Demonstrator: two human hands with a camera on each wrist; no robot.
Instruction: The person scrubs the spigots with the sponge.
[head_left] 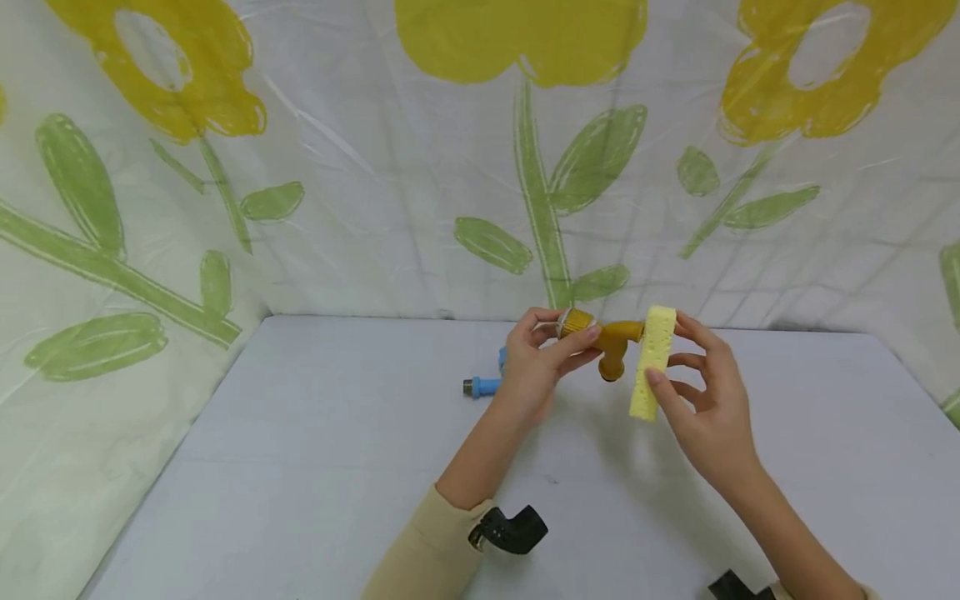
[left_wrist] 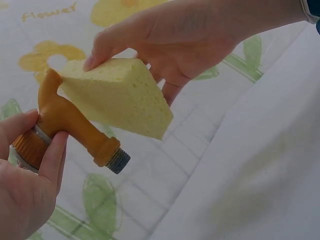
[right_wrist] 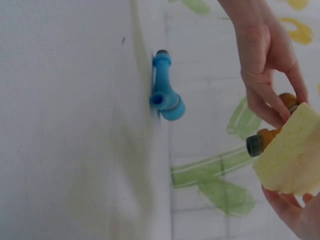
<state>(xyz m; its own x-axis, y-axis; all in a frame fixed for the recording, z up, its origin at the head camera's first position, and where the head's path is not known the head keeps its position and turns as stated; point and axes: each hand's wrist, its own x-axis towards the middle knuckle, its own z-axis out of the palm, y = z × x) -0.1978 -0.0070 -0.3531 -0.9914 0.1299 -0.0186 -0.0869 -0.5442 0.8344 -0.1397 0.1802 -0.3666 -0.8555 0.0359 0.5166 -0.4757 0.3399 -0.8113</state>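
Note:
My left hand (head_left: 534,367) holds an orange plastic tap (head_left: 613,340) by its ribbed round knob, raised over the table. The dark threaded inlet of the tap shows in the left wrist view. In my right hand (head_left: 712,408) is a yellow sponge (head_left: 654,362), a thick porous block pinched between thumb and fingers. The sponge (left_wrist: 120,97) stands right at one end of the tap (left_wrist: 65,112), its edge overlapping it. From the right wrist view, the sponge (right_wrist: 295,152) hides much of the tap.
A blue tap (right_wrist: 165,87) lies on the white table (head_left: 300,467) behind my left hand, near the back edge. A white curtain (head_left: 360,167) with yellow flowers hangs behind the table. Black wrist mounts (head_left: 513,531) jut from both sleeves.

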